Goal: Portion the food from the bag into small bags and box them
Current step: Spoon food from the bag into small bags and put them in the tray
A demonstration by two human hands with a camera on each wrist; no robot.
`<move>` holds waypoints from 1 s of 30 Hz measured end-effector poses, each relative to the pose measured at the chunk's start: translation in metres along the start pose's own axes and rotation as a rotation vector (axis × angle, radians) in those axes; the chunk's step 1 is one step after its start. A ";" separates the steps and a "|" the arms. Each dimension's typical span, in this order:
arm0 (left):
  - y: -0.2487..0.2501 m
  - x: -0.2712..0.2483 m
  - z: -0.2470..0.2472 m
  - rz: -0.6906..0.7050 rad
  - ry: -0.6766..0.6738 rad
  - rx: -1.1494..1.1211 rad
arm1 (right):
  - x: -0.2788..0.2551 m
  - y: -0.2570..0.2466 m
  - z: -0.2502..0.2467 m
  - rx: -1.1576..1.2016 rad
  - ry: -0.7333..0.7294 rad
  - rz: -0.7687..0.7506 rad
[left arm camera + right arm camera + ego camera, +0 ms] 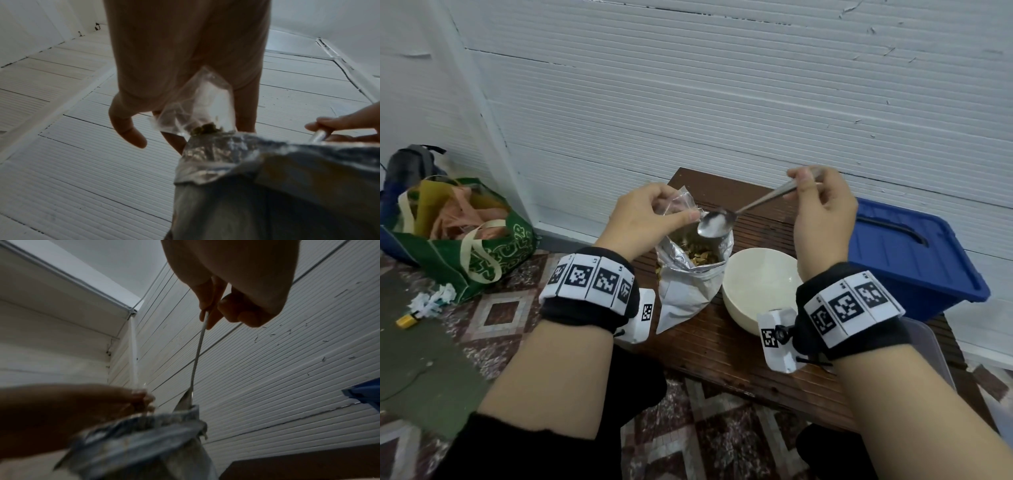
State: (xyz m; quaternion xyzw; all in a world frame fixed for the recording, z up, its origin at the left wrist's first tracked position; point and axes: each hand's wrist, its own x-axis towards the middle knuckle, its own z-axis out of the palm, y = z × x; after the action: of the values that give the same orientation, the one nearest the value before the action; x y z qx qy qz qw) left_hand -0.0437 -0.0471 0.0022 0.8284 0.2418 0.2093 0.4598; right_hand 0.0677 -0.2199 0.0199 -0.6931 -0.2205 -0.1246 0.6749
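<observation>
Standing open on the worktop (722, 359), the foil food bag (688, 284) is flanked by a white bowl (756, 287). A small clear bag (681, 202) is pinched above it by the left hand (643, 219); an empty spoon (717, 222) is gripped by the right hand (822, 212) over its mouth.

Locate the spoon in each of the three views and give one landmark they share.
Head: spoon at centre, its bowl over the foil bag, handle rising right.
Left wrist: only the handle shows, right edge.
Right wrist: handle runs down the centre into the bag.
Shared landmark: the foil bag's open mouth.
</observation>
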 end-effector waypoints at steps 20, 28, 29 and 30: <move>0.000 -0.001 0.003 0.032 -0.029 0.021 | -0.032 0.022 0.023 -0.272 -0.206 0.151; 0.002 -0.003 -0.002 0.047 -0.047 0.041 | -0.016 0.022 0.012 -0.200 0.007 0.360; 0.003 -0.003 -0.003 0.053 -0.048 0.058 | -0.013 0.021 0.010 -0.183 0.026 0.371; 0.003 -0.004 -0.005 0.058 -0.047 0.076 | -0.011 0.019 0.008 -0.166 0.044 0.380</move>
State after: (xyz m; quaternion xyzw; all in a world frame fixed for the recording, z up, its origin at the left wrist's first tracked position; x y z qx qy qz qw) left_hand -0.0486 -0.0475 0.0071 0.8567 0.2145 0.1939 0.4271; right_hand 0.0663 -0.2132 -0.0027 -0.7725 -0.0600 -0.0279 0.6315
